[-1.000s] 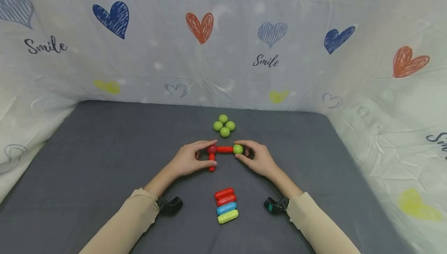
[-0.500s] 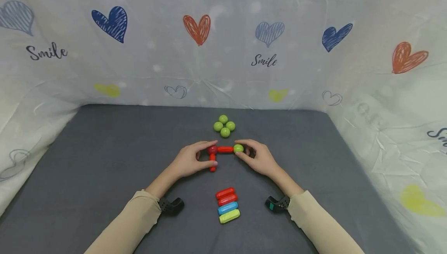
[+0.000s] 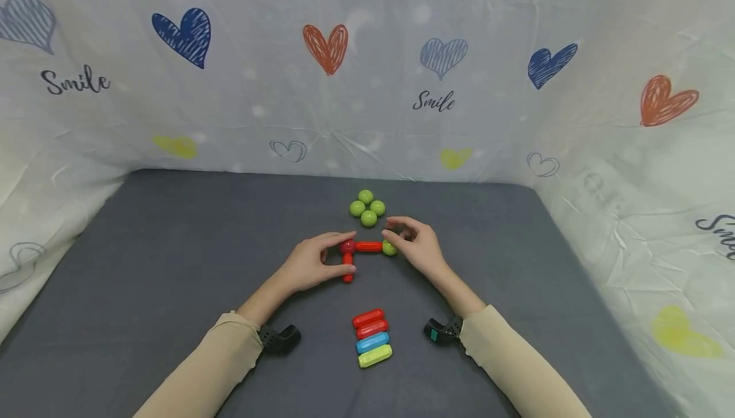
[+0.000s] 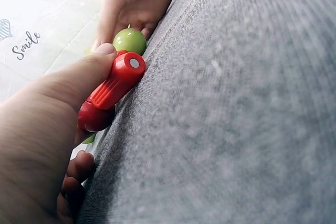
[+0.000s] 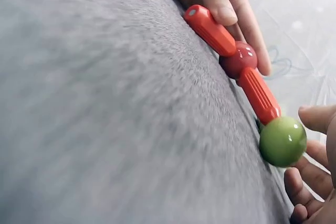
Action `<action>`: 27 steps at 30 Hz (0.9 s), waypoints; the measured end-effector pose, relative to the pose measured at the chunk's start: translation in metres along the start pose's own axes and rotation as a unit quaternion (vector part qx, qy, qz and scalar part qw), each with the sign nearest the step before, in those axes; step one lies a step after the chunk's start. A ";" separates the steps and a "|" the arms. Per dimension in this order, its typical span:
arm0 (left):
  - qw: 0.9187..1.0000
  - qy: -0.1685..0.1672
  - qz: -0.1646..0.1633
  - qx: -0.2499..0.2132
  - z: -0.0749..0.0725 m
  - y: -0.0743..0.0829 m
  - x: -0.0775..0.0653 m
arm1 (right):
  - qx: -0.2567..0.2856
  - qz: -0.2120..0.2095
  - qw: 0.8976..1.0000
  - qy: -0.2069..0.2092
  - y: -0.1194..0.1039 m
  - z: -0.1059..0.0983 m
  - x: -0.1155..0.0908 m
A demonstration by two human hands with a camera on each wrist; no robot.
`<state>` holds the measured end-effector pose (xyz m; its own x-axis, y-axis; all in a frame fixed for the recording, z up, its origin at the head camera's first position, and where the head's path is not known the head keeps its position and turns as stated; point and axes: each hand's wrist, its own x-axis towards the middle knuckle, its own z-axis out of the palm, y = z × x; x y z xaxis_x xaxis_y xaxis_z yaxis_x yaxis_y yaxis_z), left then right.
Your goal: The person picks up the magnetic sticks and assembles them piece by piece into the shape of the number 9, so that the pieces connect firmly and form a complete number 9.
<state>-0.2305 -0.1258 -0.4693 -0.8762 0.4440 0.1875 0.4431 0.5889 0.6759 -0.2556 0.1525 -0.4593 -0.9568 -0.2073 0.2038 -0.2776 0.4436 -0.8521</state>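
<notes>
A red ball (image 3: 348,247) joins two red magnetic rods at a corner on the grey cloth. One rod (image 5: 261,96) runs right to a green ball (image 5: 283,141) at its end; the other rod (image 4: 113,85), with a silver disc in its end, points toward the person. My left hand (image 3: 312,261) holds this corner, its thumb on the near rod and its fingers around the red ball's far side. Just above the green ball is my right hand (image 3: 418,242), thumb and fingers apart from it, loosely bent and holding nothing.
Several loose green balls (image 3: 369,218) sit clustered beyond the joined pieces. Nearer the person lie two red rods (image 3: 372,328), a blue rod (image 3: 372,343) and a yellow-green rod (image 3: 375,356) side by side. A white curtain (image 3: 367,118) with printed hearts stands behind the cloth-covered table (image 3: 201,246).
My right hand has let go of the green ball and shifted slightly up and away from it. My left hand keeps its hold on the red corner.
</notes>
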 end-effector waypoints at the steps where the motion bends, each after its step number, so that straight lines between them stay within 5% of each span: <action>1: 1.000 0.000 0.002 0.000 0.000 0.000 0.000 | -0.002 0.003 1.000 0.002 -0.001 0.002 0.002; 15: 1.000 -0.001 0.005 -0.001 -0.002 0.001 -0.001 | -0.028 0.062 0.998 0.012 -0.011 0.018 0.033; 27: 1.000 -0.002 0.009 -0.007 -0.003 0.003 -0.002 | -0.068 0.060 0.996 0.004 -0.014 0.024 0.044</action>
<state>-0.2286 -0.1273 -0.4654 -0.8671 0.4577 0.1965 0.4561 0.5711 0.6825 -0.2914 0.1161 -0.4501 -0.9843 -0.1390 0.1086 -0.1698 0.5795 -0.7971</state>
